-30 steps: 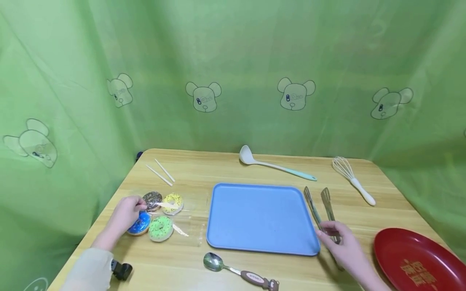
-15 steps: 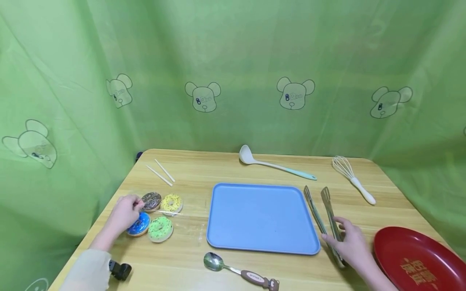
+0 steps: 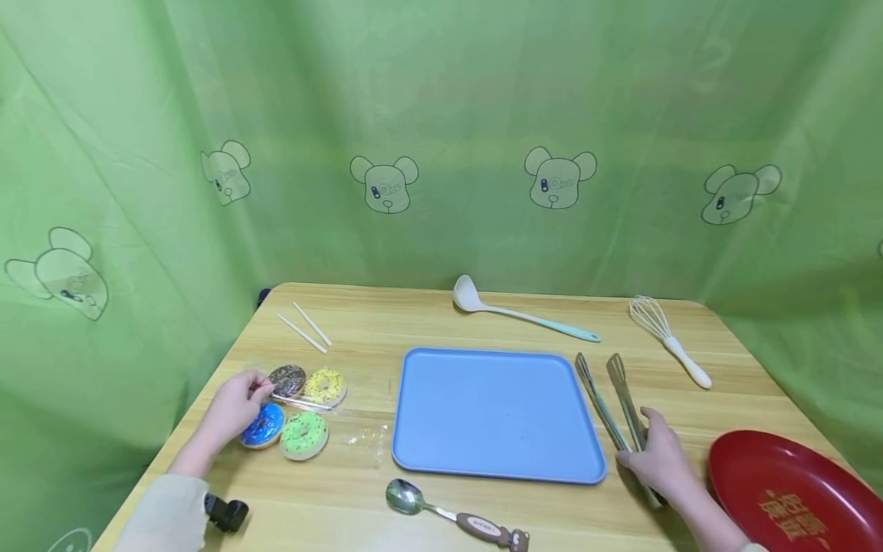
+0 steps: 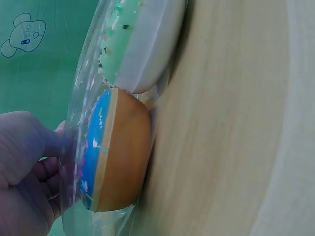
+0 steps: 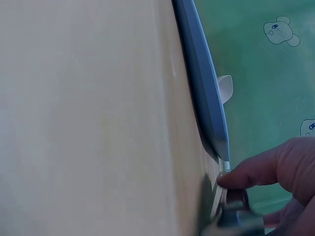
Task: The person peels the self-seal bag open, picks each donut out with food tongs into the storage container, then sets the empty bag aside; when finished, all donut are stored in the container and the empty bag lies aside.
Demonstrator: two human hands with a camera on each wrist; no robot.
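Note:
At the left of the head view, my left hand (image 3: 233, 406) pinches a clear plastic bag (image 3: 366, 437). Inside the bag lie a blue donut (image 3: 265, 425), a green donut (image 3: 304, 435), a dark brown donut (image 3: 287, 379) and a yellow donut (image 3: 324, 383). The left wrist view shows thumb and fingers at the film beside the blue donut (image 4: 118, 152). On the right, my right hand (image 3: 658, 460) holds metal tongs (image 3: 599, 399) by their arms, thumb on the near arm and fingers at the other. The tong tips stand apart, just right of the blue tray (image 3: 497, 414).
A spoon (image 3: 407, 497) lies in front of the tray, and a ladle (image 3: 524, 313) behind it. A whisk (image 3: 665, 337) is at back right, a red plate (image 3: 793, 491) at front right. Two white sticks (image 3: 303, 330) lie behind the donuts. Green curtains (image 3: 469, 115) surround the table.
My right hand has slid back along the tongs toward their rear end. The left hand has barely moved; the plastic film over the donuts has shifted.

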